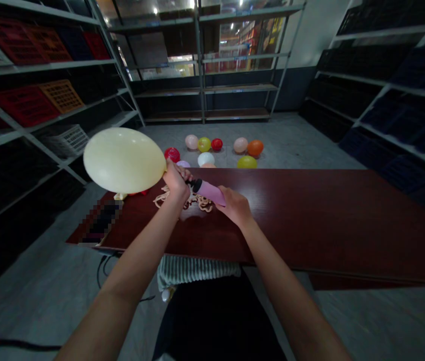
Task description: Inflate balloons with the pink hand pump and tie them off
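Note:
A large pale yellow balloon [124,159], blown up, stretches out to the left of my left hand [176,179]. The fingers of that hand are closed round the balloon's neck, at the black nozzle end of a pump. My right hand [235,204] is wrapped round the pink body of the balloon pump [211,192], which I hold tilted above the table. Beneath the pump lies a heap of beige, string-like pieces [203,203], partly hidden by my left hand and the pump. The exact grip on the balloon's neck is hidden by my fingers.
A dark red-brown table [310,215] spans the front. On its left end lie a blurred-out dark item [101,223] and a limp pale balloon [120,196]. Several blown-up balloons, one orange [255,148], rest on the floor beyond. Shelves with crates [42,44] stand around.

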